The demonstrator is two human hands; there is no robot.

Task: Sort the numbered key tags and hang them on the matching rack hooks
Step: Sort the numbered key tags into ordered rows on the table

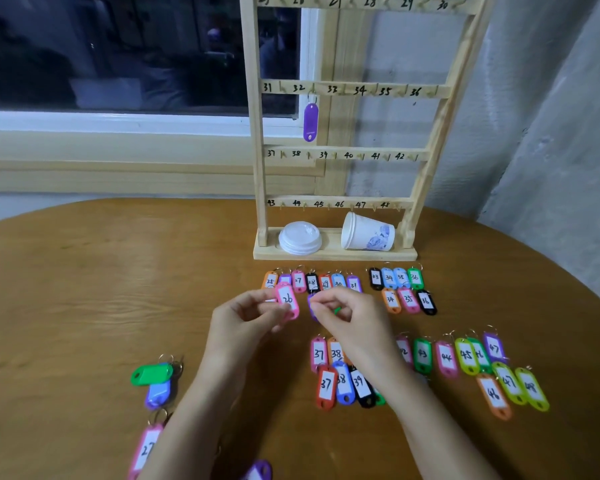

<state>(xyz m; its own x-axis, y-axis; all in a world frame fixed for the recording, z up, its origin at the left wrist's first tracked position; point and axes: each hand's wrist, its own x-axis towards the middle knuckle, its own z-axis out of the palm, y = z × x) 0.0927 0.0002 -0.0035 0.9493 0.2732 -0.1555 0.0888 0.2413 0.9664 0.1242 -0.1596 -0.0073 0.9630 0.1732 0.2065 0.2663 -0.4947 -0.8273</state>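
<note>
Hands up front: left hand (246, 320) pinches pink tag 26 (287, 299), right hand (352, 318) pinches a purple tag (311, 307) beside it.

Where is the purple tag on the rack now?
In the head view, the purple tag hangs on the rack's left side, from the hook beside number 32.

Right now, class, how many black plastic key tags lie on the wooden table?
4: tag 28 in the far left row, tag 33 starting the far right row, tag 36 below it, tag 39 near the right hand; it and the left hand may hide others.
</note>
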